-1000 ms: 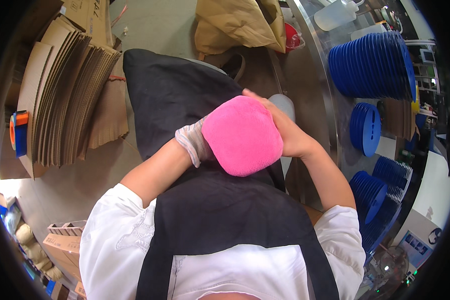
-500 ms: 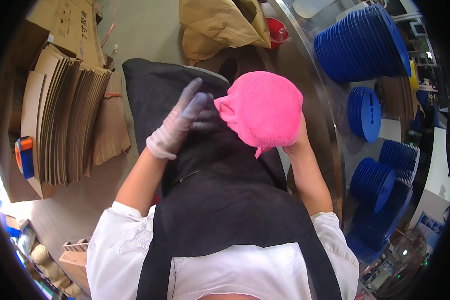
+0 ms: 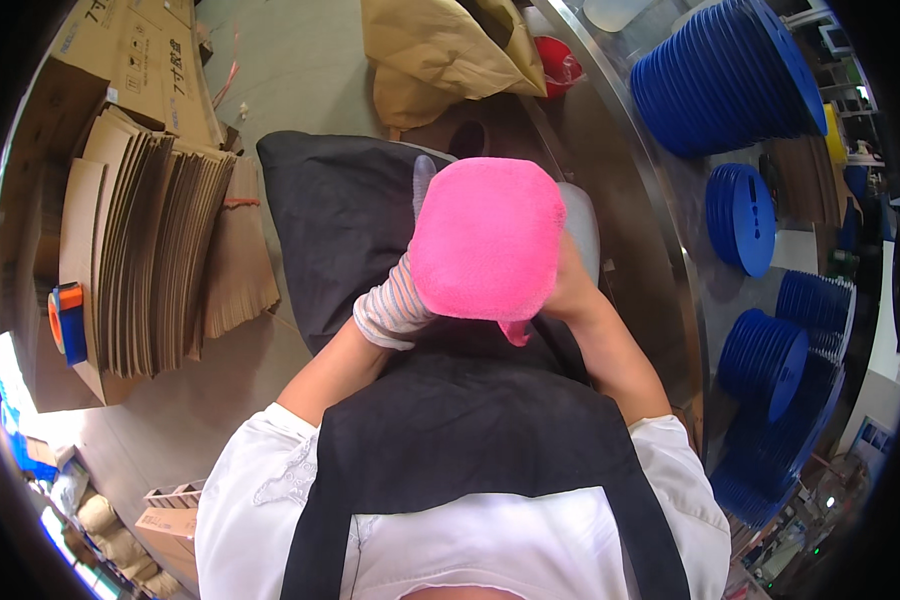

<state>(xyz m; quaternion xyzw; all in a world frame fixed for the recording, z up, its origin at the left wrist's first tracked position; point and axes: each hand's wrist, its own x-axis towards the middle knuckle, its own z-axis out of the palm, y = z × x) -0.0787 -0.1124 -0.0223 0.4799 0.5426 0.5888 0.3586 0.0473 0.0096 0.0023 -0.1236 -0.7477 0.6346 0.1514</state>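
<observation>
Pink cloth bundle [image 3: 487, 240] between your two hands, over your black apron [image 3: 470, 430].
Your gloved left hand [image 3: 398, 300] presses the bundle's left side with one finger pointing up, but whether it is closed on the cloth you cannot tell from here; your bare right hand [image 3: 573, 285] clasps the right side, its fingers hidden behind, and a small twisted end of cloth hangs below. At upper left, a cardboard carton [image 3: 140, 62] bears dark printed characters and small handling symbols; print on the lower-left box [image 3: 170, 532] is too small to read. To your right stand ribbed blue discs [image 3: 725, 85].
</observation>
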